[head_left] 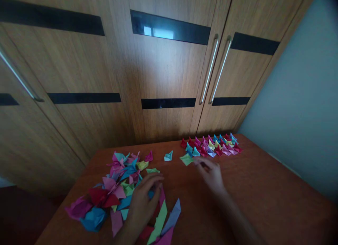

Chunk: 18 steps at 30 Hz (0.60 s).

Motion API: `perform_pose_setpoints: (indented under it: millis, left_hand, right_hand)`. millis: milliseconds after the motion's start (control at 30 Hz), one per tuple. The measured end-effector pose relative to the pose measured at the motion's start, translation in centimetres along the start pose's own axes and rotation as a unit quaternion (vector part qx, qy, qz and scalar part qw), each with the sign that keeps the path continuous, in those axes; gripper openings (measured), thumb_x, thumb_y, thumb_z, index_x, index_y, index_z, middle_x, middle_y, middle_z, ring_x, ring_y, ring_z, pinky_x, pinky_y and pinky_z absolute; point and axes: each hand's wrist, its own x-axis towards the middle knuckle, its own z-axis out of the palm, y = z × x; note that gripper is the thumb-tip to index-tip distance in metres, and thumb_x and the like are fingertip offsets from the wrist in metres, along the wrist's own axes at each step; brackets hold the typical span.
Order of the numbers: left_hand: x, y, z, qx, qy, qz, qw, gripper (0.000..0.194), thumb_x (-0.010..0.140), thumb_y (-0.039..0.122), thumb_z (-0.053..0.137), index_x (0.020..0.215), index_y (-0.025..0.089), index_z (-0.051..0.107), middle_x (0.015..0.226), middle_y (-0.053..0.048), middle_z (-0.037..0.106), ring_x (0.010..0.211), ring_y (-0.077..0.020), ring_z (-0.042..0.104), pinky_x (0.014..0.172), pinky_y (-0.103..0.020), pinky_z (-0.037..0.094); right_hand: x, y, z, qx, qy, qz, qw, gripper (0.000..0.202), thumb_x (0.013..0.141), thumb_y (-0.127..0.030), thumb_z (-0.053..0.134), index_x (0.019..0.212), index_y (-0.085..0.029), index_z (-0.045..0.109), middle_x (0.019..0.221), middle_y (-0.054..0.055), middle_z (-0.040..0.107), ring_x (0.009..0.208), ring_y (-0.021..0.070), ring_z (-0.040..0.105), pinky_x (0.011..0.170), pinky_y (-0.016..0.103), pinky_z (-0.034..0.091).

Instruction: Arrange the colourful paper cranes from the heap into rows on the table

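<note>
My right hand [210, 172] is over the table's middle, its fingertips closed on one end of a light green folded paper [187, 159]. My left hand [144, 199] is above the right part of a loose pile of folded papers [113, 183], its fingers curled near a small green piece [152, 170]. Whether it grips anything is hidden. Between the hands, farther back, stands a small light blue paper boat [168, 155]. Behind my right hand, several small folded paper boats [211, 145] in red, pink, blue and yellow are set in rows.
The reddish-brown table [253, 188] reaches back to a wooden wardrobe [169, 68] with metal handles and dark strips. A pale blue wall [295, 114] borders the table at the right. Long green and violet folded strips [171, 216] lie near the front edge.
</note>
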Motion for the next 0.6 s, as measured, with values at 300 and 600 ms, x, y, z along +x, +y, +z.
perform_pose_setpoints:
  millis: [300, 600]
  left_hand:
    - [-1.0, 1.1, 0.2, 0.063, -0.116, 0.047, 0.990, 0.025, 0.085, 0.015, 0.048, 0.099, 0.027, 0.065, 0.111, -0.003, 0.066, 0.100, -0.0182, 0.066, 0.086, -0.030, 0.055]
    - [-1.5, 0.5, 0.7, 0.084, -0.133, 0.065, 0.985, 0.027, 0.086, 0.014, 0.046, 0.102, 0.028, 0.063, 0.112, -0.002, 0.067, 0.102, -0.0171, 0.065, 0.085, -0.028, 0.056]
  right_hand:
    - [4.3, 10.8, -15.5, -0.145, 0.292, 0.143, 0.934, 0.049, 0.075, -0.053, 0.059, 0.098, -0.012, 0.072, 0.091, 0.013, 0.072, 0.076, 0.0243, 0.066, 0.068, 0.032, 0.050]
    - [6.1, 20.0, -22.8, -0.397, 0.208, 0.288, 0.846, 0.044, 0.073, -0.045, 0.053, 0.096, -0.013, 0.074, 0.090, 0.017, 0.071, 0.083, 0.0332, 0.064, 0.070, 0.039, 0.046]
